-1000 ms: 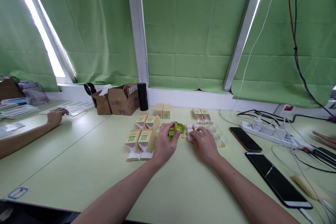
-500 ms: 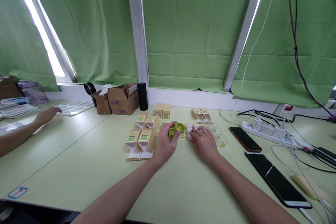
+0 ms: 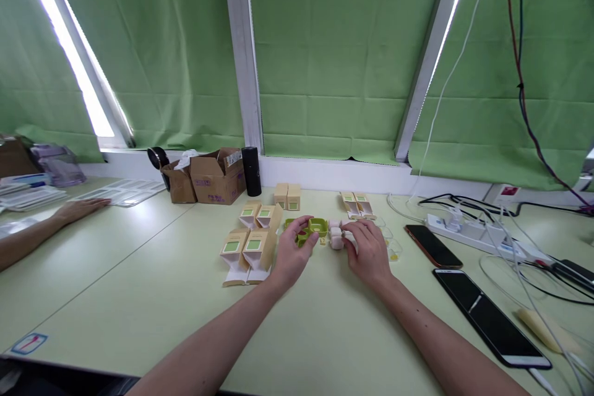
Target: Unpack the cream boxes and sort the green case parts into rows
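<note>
My left hand (image 3: 291, 252) pinches a small green plastic piece (image 3: 314, 228) on the pale table (image 3: 153, 272), just right of several tan cartons with green labels (image 3: 245, 249). My right hand (image 3: 369, 250) is curled over small pale pink blocks (image 3: 336, 236) beside the green piece; its fingers close on one of them. Clear plastic trays (image 3: 392, 246) lie partly hidden behind my right hand. More small tan cartons (image 3: 288, 195) stand further back, and another pair (image 3: 357, 203) lies near the window sill.
Two phones (image 3: 431, 245) (image 3: 492, 315) lie at the right, with a power strip (image 3: 473, 232) and tangled cables behind. Brown cardboard boxes (image 3: 208, 176) and a black cylinder (image 3: 252, 171) stand at the back left. Another person's hand (image 3: 77, 209) rests flat at the far left.
My right hand has shifted slightly right and lifted off some pink blocks, which now show beside it. The other person's hand at the left has slid leftward and flattened.
</note>
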`<state>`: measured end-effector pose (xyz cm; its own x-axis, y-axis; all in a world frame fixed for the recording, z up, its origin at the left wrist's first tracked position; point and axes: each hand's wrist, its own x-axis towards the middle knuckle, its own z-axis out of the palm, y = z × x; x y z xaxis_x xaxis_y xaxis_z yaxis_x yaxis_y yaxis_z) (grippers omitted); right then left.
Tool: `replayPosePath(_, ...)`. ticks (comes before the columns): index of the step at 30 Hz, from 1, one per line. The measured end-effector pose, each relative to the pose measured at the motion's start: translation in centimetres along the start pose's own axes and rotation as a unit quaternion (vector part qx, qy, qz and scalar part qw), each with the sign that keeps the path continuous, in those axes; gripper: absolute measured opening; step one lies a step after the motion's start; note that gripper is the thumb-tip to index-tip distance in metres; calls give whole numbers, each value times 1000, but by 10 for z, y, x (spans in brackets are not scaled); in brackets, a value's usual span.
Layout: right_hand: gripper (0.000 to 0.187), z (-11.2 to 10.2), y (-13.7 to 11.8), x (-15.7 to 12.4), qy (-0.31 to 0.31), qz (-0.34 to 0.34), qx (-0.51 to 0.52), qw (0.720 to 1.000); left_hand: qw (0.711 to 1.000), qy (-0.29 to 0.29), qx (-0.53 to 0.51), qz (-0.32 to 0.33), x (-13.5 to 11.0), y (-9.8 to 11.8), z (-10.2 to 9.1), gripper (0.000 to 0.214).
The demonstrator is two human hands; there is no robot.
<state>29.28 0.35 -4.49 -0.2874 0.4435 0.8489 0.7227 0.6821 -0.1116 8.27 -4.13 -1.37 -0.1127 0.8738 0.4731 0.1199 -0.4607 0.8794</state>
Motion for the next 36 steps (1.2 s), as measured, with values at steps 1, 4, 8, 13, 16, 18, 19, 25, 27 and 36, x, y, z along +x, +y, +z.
replayPosePath(1,26,-2,-3,1,18,-6,17,1000,999,-12,-30,-12,0,1,0,43)
replayPosePath(4,35,-6,-16,3,42,-25,65,997,994,-40,-98,-39,-1,3,3,48)
replayPosePath(8,50,-9,-32,4,45,-38,107,992,986,-70,-146,-46,-5,7,8,54)
replayPosePath(13,52,-9,-37,3,54,-35,131,989,990,-95,-98,-20,-13,13,16,50)
replayPosePath(16,47,-7,-35,1,52,-35,139,988,996,-83,-40,0,-17,15,19,47)
replayPosePath(18,44,-6,-34,0,56,-30,142,988,997,-77,-12,10,-19,15,20,44)
replayPosePath(19,43,-6,-34,0,58,-28,144,988,997,-77,0,14,-19,15,20,43)
replayPosePath(25,46,-10,-39,3,62,-11,157,986,994,-104,17,35,-20,15,18,35)
replayPosePath(27,46,-13,-41,4,62,-7,161,985,993,-107,16,38,-20,16,17,35)
replayPosePath(36,44,-20,-43,6,46,10,170,984,995,-76,54,45,-20,13,16,29)
